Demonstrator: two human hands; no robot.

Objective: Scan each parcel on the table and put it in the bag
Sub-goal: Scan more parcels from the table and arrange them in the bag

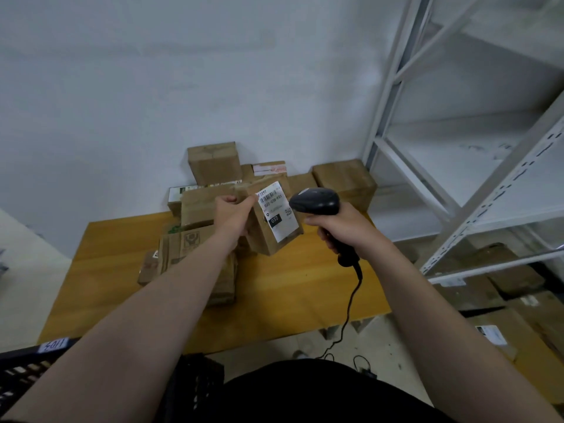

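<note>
White walls and a yellow wooden surface (290, 285) fill a storeroom corner, seen from above by the person working there.

The left hand (233, 213) grips a small brown cardboard parcel (259, 236) by its upper left edge, with the fingers curled round that edge. It holds the parcel tilted and clear above the surface. A white shipping label (276, 212) with a barcode faces up toward the viewer, and the thumb lies right at the label's top corner.

The right hand (338, 227) is wrapped round the handle of a black barcode scanner (316, 200). The scanner's head sits just beside the label and points at it. A black cable (351, 300) trails from the handle down to the floor.

The parcel looks light, since one hand carries it by a single edge. It seems stiff and dry, so it is unlikely to slip. A hold across two opposite edges, with the fingers kept off the barcode, would suit it best.

Behind and below the hands, more brown parcels (213, 166) are piled on the surface against the wall. A black plastic crate (30, 364) sits at the near left corner. White metal shelving (457, 148) stands to the right, with flat boxes (512, 276) on the floor beneath it. No bag can be made out.
</note>
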